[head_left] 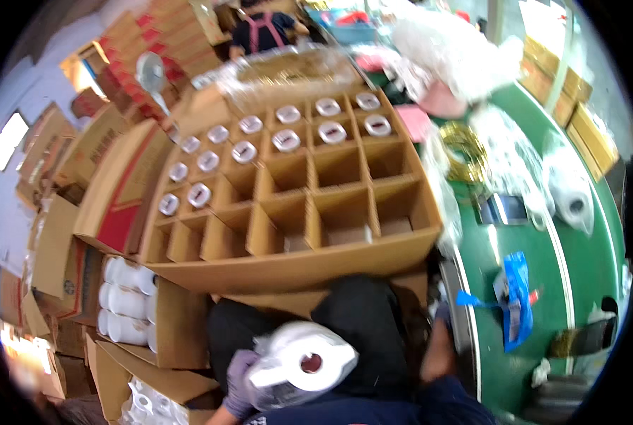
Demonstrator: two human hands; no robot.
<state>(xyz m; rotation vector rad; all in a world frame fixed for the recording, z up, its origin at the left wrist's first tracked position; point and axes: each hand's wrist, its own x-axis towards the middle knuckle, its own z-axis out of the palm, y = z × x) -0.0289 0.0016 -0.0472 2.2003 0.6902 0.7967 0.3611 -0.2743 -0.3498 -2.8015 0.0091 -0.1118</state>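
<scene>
My left hand (241, 382), in a greyish-purple glove, is closed on the side of a white jug-like vessel (292, 354) over my lap. Clear plastic film wraps the vessel, and a dark red round spot shows on its top. My right hand (442, 312) is down by the edge of the green table; its fingers are small and blurred, so I cannot tell what they touch. In front of my knees stands a large cardboard box (295, 273) with cardboard dividers. White round-topped pieces (286, 140) fill its far cells and some left ones; several nearer cells hold none.
White cylindrical containers (126, 301) lie stacked in a carton at my left. Below it, an open carton (121, 365) holds plastic-wrapped white pieces. The green table (479, 283) carries a blue packet (517, 301), gold wire coils (465, 152) and clear plastic bags. Someone (260, 32) is at the far end.
</scene>
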